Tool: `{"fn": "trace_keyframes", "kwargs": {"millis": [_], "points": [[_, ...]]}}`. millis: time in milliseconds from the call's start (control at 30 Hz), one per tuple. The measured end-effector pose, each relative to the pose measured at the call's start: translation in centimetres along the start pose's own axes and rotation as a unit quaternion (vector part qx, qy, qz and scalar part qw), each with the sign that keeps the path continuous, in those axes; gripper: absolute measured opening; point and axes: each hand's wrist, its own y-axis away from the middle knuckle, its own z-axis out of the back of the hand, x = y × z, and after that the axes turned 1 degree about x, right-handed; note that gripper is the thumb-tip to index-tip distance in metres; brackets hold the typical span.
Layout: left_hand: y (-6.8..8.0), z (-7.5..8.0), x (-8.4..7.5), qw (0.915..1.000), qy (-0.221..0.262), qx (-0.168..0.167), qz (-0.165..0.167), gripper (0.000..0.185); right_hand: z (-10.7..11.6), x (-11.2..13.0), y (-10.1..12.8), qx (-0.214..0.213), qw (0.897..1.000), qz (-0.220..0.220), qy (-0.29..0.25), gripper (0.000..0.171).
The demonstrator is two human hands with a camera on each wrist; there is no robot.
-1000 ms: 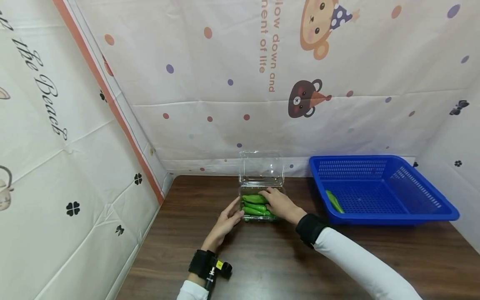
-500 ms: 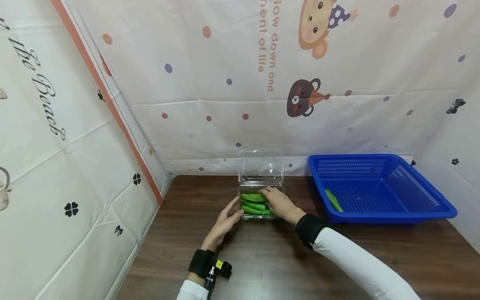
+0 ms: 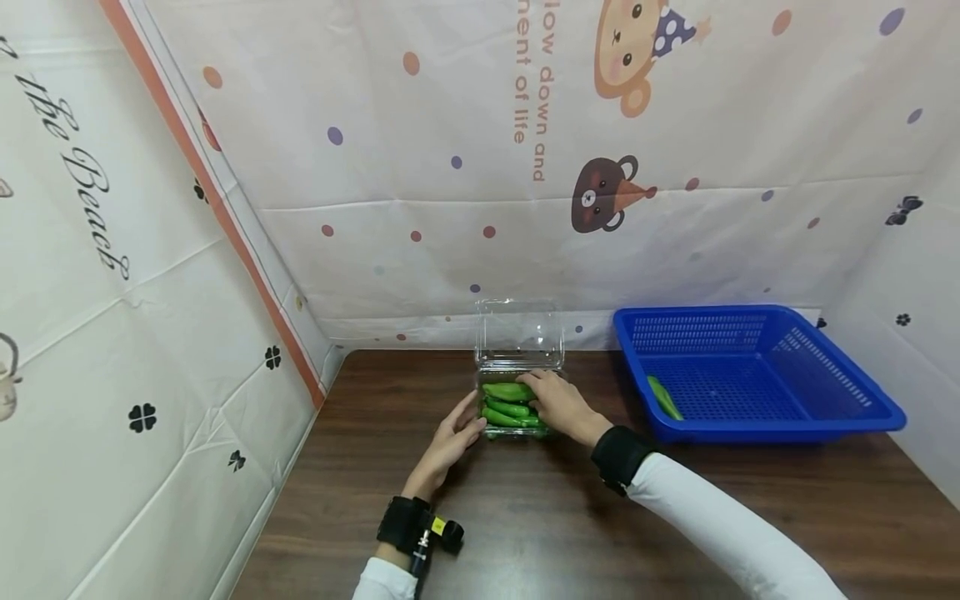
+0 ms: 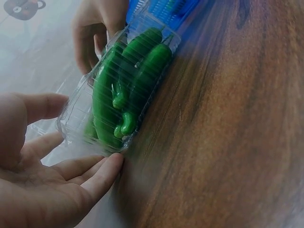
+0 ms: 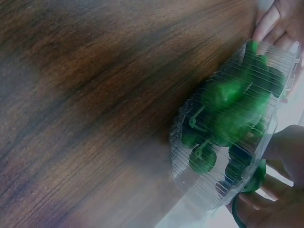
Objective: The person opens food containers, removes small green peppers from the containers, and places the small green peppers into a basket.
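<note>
A clear plastic clamshell box (image 3: pixel 481 382) stands on the table with its lid raised at the back. Several long green peppers (image 3: pixel 507 409) lie inside it. My left hand (image 3: pixel 448 444) touches the box's left end with extended fingers, the thumb near the rim in the left wrist view. From the right, my right hand (image 3: pixel 558 406) reaches over the box wall. In the right wrist view, its thumb and fingers pinch a green pepper (image 5: pixel 257 176) at the rim, the stem hanging between the fingers. Its fingertips are partly hidden in the head view.
A blue plastic basket (image 3: pixel 757 432) stands at the right of the brown wooden table (image 3: pixel 525 533), with one green pepper (image 3: pixel 663 397) at its left side. A printed cloth (image 3: pixel 420 275) hangs behind the table, and more cloth lines the sides.
The head view has shifted slightly. Both hands stay at the box, with hardly any visible movement of the hands or peppers.
</note>
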Motion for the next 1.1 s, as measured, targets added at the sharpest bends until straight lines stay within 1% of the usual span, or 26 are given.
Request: {"fn": "trace_keyframes", "kwargs": {"millis": [267, 467, 733, 967, 1100], "points": [[0.1, -0.1, -0.2, 1.0000, -0.005, -0.001, 0.005, 0.065, 0.8, 0.0, 0.2, -0.027, 1.000, 0.002, 0.004, 0.047], [0.3, -0.2, -0.4, 1.0000, -0.003, -0.003, 0.004, 0.066, 1.4, 0.0, 0.3, -0.030, 1.000, 0.003, -0.008, 0.049], [0.3, 0.0, -0.2, 0.9999, -0.011, 0.001, -0.002, 0.067, 2.6, 0.1, 0.3, -0.038, 0.999, 0.001, -0.027, 0.050], [0.1, 0.0, -0.2, 1.0000, -0.003, -0.002, 0.007, 0.066, 3.8, 0.4, 0.2, -0.038, 0.999, -0.004, -0.026, 0.050], [0.1, 0.0, -0.2, 1.0000, -0.004, 0.001, 0.005, 0.066, 4.5, 0.3, 0.2, -0.044, 0.999, -0.012, -0.026, 0.049]]}}
